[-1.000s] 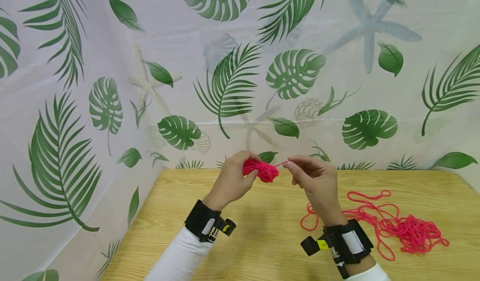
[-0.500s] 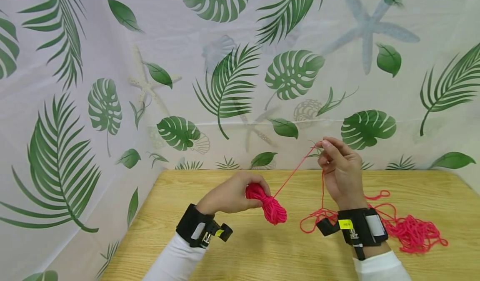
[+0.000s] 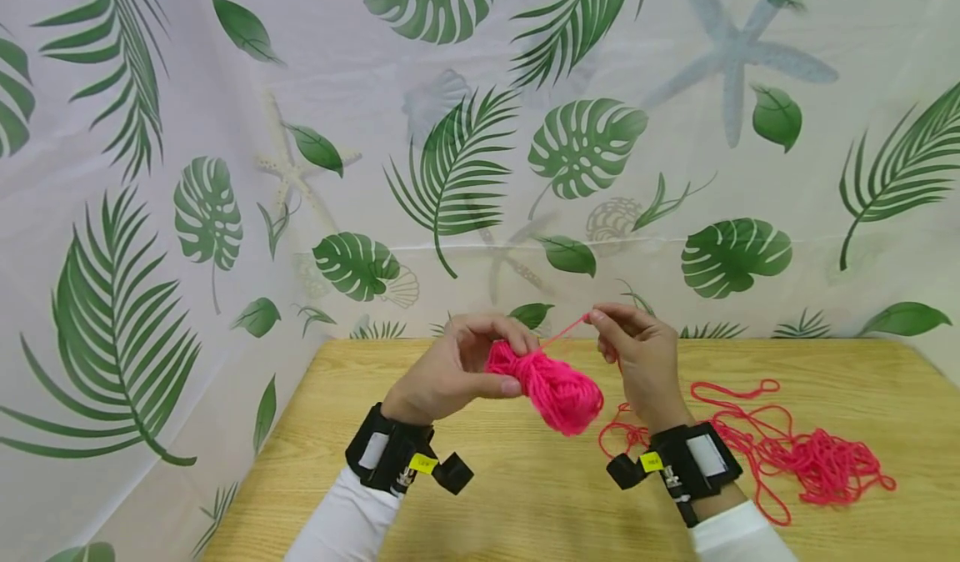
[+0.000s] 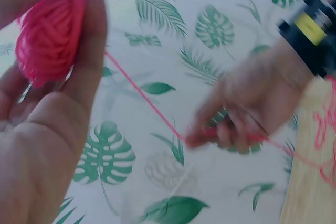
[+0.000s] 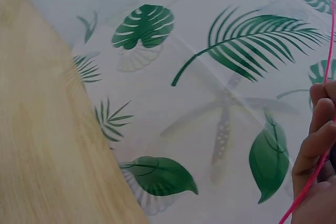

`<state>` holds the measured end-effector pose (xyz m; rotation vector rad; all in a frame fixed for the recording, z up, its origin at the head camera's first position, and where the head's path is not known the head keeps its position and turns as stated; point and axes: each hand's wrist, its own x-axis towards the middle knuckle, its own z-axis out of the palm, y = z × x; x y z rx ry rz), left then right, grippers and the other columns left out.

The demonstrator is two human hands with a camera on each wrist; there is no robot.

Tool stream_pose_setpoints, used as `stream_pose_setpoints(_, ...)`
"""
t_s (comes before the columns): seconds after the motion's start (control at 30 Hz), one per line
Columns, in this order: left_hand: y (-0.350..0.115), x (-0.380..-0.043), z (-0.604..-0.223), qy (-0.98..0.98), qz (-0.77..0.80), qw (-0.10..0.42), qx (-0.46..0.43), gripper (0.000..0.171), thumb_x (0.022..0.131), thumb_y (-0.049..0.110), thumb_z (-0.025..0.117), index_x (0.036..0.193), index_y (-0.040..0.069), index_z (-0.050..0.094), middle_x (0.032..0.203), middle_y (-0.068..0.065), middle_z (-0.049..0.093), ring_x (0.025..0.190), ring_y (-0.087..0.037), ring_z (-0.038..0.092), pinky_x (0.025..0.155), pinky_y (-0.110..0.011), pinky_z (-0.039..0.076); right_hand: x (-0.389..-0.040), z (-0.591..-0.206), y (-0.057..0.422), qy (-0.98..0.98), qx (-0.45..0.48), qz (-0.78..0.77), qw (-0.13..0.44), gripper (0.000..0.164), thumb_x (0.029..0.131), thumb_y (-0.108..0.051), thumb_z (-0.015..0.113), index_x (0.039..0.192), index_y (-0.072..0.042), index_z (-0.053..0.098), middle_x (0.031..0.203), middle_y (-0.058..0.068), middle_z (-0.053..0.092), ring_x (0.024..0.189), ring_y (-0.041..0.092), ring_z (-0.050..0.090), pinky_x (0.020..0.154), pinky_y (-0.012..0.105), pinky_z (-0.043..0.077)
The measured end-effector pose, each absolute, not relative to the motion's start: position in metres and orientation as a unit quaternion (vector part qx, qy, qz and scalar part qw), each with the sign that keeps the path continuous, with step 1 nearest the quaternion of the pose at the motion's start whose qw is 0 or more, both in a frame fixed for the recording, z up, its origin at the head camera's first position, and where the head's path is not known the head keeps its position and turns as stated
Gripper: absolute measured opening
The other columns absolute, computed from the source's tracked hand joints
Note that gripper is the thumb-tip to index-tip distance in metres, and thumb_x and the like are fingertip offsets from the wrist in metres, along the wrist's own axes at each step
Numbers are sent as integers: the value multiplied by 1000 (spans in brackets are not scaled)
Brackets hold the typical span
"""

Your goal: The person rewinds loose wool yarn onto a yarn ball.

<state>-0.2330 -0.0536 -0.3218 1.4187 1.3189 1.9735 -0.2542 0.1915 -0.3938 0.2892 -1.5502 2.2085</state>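
Note:
My left hand grips a bundle of pink yarn by one end, thumb in front and fingers behind. The bundle is pinched in at its middle, where yarn is wound around it, and its far lobe points down to the right. From the middle a taut strand runs to my right hand, which pinches it between thumb and fingertips. In the right wrist view the strand crosses the curled fingers at the right edge. Beyond the right hand the strand drops to loose yarn on the table.
A tangled heap of pink yarn lies at the right of the wooden table, with loose loops trailing left. A white sheet printed with leaves hangs behind and to the left. Both wrists wear black straps with small cameras.
The right hand swung up and right with the strand, then came back down and left. The left hand dipped, rose again, and turned the bundle so its far lobe faces forward.

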Motion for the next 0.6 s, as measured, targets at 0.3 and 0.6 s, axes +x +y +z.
stream_pose_setpoints(0.3, -40, -248, -314, 393, 848, 40, 353, 30, 84, 11, 83, 110, 10, 69, 113, -5, 64, 108, -16, 63, 95, -25, 52, -216, -408, 161, -716, 210, 623, 237, 12, 89, 3, 75, 99, -2, 78, 82, 3, 72, 60, 14, 57, 50, 23, 44)
stream_pose_setpoints(0.6, -30, -262, -334, 582, 760, -147, 251, 27, 88, -11, 71, 113, -3, 65, 103, -11, 67, 91, -16, 66, 76, -23, 56, -183, -388, 149, -752, 353, 461, 313, 28, 78, 5, 83, 94, -16, 77, 82, -4, 71, 56, 5, 48, 47, 19, 41)
